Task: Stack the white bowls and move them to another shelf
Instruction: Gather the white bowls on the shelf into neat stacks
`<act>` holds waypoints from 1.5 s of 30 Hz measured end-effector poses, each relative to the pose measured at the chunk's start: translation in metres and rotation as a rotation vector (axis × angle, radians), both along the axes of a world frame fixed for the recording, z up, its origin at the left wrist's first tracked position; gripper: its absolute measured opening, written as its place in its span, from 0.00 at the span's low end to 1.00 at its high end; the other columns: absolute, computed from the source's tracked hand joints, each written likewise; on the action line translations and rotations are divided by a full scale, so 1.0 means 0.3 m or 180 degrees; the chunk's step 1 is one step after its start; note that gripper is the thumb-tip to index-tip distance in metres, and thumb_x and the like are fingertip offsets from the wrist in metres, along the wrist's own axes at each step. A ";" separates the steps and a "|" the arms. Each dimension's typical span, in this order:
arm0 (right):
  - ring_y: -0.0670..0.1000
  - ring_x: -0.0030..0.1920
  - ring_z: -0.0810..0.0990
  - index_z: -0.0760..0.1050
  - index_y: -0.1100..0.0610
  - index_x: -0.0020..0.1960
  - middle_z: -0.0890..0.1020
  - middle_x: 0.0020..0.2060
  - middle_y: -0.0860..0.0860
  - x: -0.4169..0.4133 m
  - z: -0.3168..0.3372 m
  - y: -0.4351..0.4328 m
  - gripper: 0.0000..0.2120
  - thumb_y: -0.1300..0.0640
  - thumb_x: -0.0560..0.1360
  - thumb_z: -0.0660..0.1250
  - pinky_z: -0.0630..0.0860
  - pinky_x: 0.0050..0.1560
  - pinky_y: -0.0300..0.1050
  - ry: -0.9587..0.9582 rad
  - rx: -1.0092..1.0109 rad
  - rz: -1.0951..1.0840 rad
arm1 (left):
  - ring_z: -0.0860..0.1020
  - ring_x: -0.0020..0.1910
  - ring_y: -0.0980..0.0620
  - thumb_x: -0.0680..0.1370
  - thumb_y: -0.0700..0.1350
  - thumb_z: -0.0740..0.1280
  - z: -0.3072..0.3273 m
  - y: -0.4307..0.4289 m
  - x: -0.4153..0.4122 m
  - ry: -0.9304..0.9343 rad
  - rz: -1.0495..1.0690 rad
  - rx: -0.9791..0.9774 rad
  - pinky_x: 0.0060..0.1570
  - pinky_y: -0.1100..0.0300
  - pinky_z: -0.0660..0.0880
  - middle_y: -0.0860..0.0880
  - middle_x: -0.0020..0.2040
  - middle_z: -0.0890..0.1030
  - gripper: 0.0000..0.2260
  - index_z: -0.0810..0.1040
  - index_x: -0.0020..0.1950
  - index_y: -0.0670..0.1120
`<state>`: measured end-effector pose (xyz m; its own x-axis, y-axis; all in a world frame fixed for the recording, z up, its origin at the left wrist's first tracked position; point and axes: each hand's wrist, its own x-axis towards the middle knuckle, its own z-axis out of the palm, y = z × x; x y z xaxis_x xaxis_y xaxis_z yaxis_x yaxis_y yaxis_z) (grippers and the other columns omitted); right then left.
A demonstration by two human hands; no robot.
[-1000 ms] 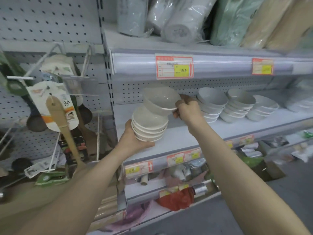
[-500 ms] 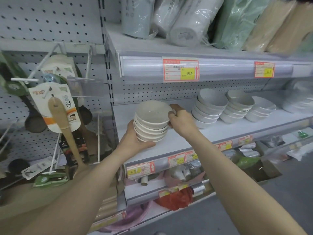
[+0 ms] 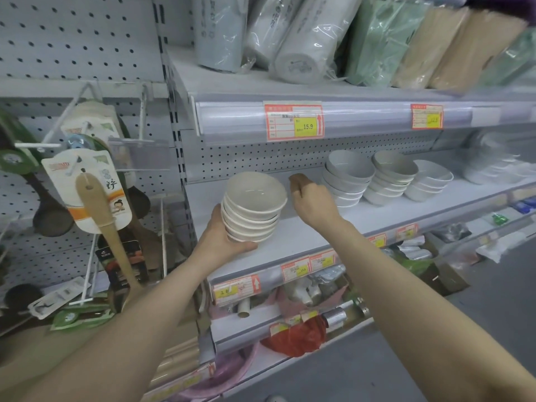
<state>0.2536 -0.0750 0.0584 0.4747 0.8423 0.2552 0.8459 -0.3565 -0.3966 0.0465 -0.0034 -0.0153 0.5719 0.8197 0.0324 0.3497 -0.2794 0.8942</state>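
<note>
A stack of several white bowls (image 3: 253, 208) is held just above the left end of the middle shelf (image 3: 293, 233). My left hand (image 3: 222, 239) grips it from below and the left side. To the right of the stack, my right hand (image 3: 311, 200) hovers with nothing in it, fingers loosely curled and apart from the bowls. Further right on the same shelf stand three more stacks of white bowls (image 3: 346, 177), (image 3: 391, 177), (image 3: 428, 181).
Rolled and bagged goods (image 3: 304, 39) fill the upper shelf. The pegboard on the left carries hanging wooden spoons (image 3: 98, 210) and packaged utensils. Price tags (image 3: 293, 120) line the shelf edges. Cluttered lower shelves hold assorted items. Grey floor lies at the lower right.
My right hand set the top bowl onto the stack in my left hand, then let go and drew away to the right. The stack is one bowl taller.
</note>
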 end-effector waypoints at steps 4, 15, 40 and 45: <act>0.65 0.49 0.78 0.70 0.58 0.71 0.83 0.49 0.62 0.061 0.027 -0.070 0.20 0.55 0.82 0.54 0.72 0.44 0.52 -0.0955 0.0167 0.0065 | 0.57 0.78 0.48 0.69 0.54 0.78 0.080 0.007 -0.047 0.0479 -0.0063 0.0396 0.75 0.52 0.60 0.46 0.81 0.55 0.54 0.44 0.81 0.45; 0.61 0.44 0.77 0.74 0.57 0.67 0.81 0.45 0.55 0.207 0.101 -0.334 0.21 0.51 0.78 0.54 0.74 0.40 0.53 -0.2193 0.0271 0.0239 | 0.72 0.65 0.43 0.79 0.50 0.66 0.316 -0.146 0.113 0.0804 -0.0215 0.2771 0.59 0.48 0.73 0.48 0.65 0.76 0.17 0.75 0.68 0.49; 0.61 0.47 0.76 0.70 0.59 0.70 0.81 0.50 0.57 1.522 0.160 -1.409 0.22 0.50 0.81 0.56 0.75 0.43 0.56 -0.2071 0.0015 -0.1029 | 0.65 0.70 0.46 0.80 0.54 0.65 0.281 -0.900 1.712 0.0443 -0.1558 0.2813 0.66 0.52 0.67 0.49 0.72 0.69 0.26 0.65 0.75 0.49; 0.63 0.48 0.78 0.70 0.59 0.70 0.81 0.51 0.57 1.796 0.129 -1.394 0.21 0.52 0.81 0.57 0.76 0.44 0.54 -0.1979 0.0063 -0.1110 | 0.64 0.73 0.47 0.80 0.54 0.65 0.249 -0.902 2.024 0.0367 -0.1646 0.2667 0.68 0.53 0.65 0.49 0.75 0.66 0.28 0.61 0.77 0.49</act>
<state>0.7924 -0.4931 0.0971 0.4772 0.6603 0.5799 0.7555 -0.6453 0.1131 0.6538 -0.2742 0.0593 0.8889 0.2058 0.4093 0.0787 -0.9487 0.3061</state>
